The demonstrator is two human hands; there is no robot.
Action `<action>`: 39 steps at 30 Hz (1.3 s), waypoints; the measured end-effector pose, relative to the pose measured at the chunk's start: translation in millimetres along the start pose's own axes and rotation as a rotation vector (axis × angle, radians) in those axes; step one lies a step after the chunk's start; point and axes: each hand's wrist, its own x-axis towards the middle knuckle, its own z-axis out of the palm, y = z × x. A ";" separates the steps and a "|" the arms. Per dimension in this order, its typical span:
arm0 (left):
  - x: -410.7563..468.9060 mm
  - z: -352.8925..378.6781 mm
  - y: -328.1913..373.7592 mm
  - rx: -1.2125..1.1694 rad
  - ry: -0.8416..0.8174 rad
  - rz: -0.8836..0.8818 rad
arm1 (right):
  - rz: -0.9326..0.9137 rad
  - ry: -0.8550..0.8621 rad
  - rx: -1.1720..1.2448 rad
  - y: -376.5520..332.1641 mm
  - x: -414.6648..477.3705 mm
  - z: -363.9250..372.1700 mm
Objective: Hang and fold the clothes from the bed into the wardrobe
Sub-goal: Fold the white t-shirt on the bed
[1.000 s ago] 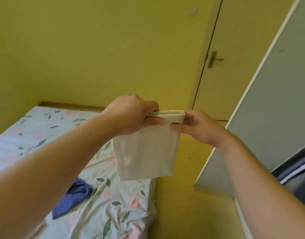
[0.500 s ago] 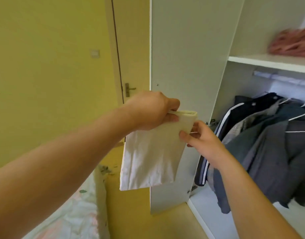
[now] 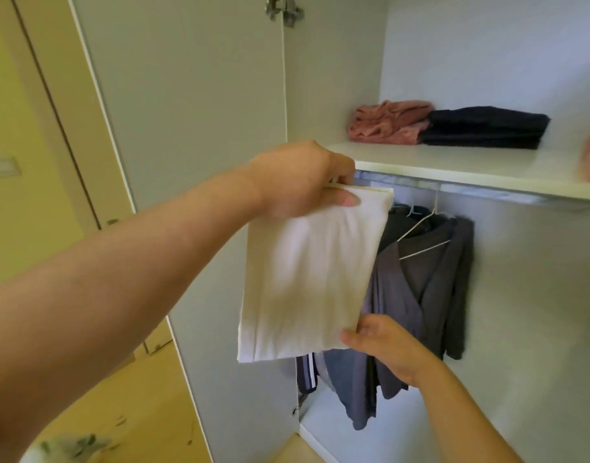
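View swung from the bed and room door, one second back, to the open wardrobe; only a blurred corner of the bed (image 3: 63, 449) showed at lower left. The folded white cloth (image 3: 307, 279) was off the bed and in the air throughout, and hung in front of the hanging grey garments (image 3: 430, 289) with its top fold just below the shelf (image 3: 454, 168) edge. Left hand (image 3: 300, 182) kept the same hold: fingers clamped on the top fold, thumb across the near face. Right hand (image 3: 383, 349) had slid from the top edge, down the right side, to the lower right corner; its thumb lay on the front, and the fingers appeared to be tucked behind, pinching that corner. Judgement: fold finished, carry nearly done, and the lower grip looked like preparation to level the cloth and slide it flat onto the shelf. Bare shelf remained in front of the pink folded garment (image 3: 387, 123) and the dark folded garment (image 3: 484, 128). Risk: the layers could slip open if the corner was released early
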 end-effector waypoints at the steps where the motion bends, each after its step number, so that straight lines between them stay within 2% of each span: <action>1: 11.6 -1.0 3.1 -0.010 0.008 0.029 | 0.001 0.023 0.008 3.9 -3.8 -7.2; 12: 119.2 4.8 26.4 -0.220 0.120 0.138 | -0.159 0.404 0.172 27.1 -29.2 -91.2; 16: 153.7 7.2 40.8 -0.244 0.097 0.191 | -0.121 0.457 0.173 33.5 -38.3 -100.9; 19: 175.0 10.1 44.9 -0.283 0.091 0.244 | -0.095 0.583 0.211 23.5 -40.6 -104.9; 26: 202.7 11.6 41.7 -0.390 0.187 0.322 | -0.221 0.817 0.620 -0.2 -50.5 -99.2; 32: 224.2 10.4 48.0 -0.632 0.220 0.327 | -0.480 1.184 0.921 -26.3 -62.8 -89.5; 35: 242.0 1.4 63.7 -0.711 0.194 0.405 | -0.538 1.126 1.050 -40.3 -71.0 -82.0; 39: 270.3 -17.8 93.8 -0.717 0.155 0.514 | -0.539 0.995 1.037 -59.3 -77.6 -82.8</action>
